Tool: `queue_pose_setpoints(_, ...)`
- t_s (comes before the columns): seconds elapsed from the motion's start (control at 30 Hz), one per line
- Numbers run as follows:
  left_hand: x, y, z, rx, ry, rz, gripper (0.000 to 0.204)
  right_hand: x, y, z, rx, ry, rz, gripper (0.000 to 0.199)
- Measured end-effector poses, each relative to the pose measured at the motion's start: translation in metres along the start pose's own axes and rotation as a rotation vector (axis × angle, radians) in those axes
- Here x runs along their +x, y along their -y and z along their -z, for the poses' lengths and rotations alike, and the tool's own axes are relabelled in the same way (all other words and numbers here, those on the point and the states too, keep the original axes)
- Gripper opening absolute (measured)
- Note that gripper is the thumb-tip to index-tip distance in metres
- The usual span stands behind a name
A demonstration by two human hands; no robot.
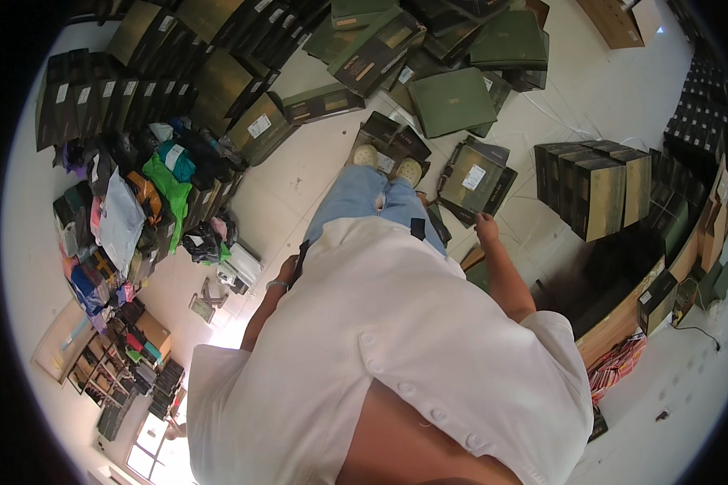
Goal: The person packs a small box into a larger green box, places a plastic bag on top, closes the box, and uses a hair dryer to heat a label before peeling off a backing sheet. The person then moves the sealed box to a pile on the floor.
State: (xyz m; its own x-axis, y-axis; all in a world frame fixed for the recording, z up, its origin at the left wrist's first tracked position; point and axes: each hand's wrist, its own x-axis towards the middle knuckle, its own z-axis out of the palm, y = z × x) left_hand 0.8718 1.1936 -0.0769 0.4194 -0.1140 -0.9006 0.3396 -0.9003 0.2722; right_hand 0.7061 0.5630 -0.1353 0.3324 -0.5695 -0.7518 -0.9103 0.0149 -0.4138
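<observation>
My left hand (289,270), with a bracelet at its wrist, hangs beside my left hip against the blue jeans (340,199). Its fingers are mostly hidden. On the other side my right hand (486,229) hangs out from my hip with its fingers curled, and nothing shows in them. Beyond it in the view lies a dark green box (471,179) with a white label, on top of other flat boxes. At my feet, in pale clogs (409,170), an open dark box (390,144) lies on the floor.
Green boxes (453,103) lie piled ahead. Upright boxes (594,184) stand to the right, near a wooden-edged table (623,315). Stacked boxes (109,101) and bagged goods (121,218) line the left. A cord (554,117) crosses the tiled floor.
</observation>
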Motion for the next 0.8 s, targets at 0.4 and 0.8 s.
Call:
queue_pose_setpoints(0.4,0.071,-0.121,0.054,-0.355,-0.272,-0.147,0.039,-0.094,-0.012,0.014,-0.259,0.12,-0.041,0.044)
queue_pose_setpoints(0.8,0.005,-0.135,-0.003,-0.333,-0.409,0.054,0.038,-0.001,-0.001,0.061,-0.335,0.284,0.11,0.044)
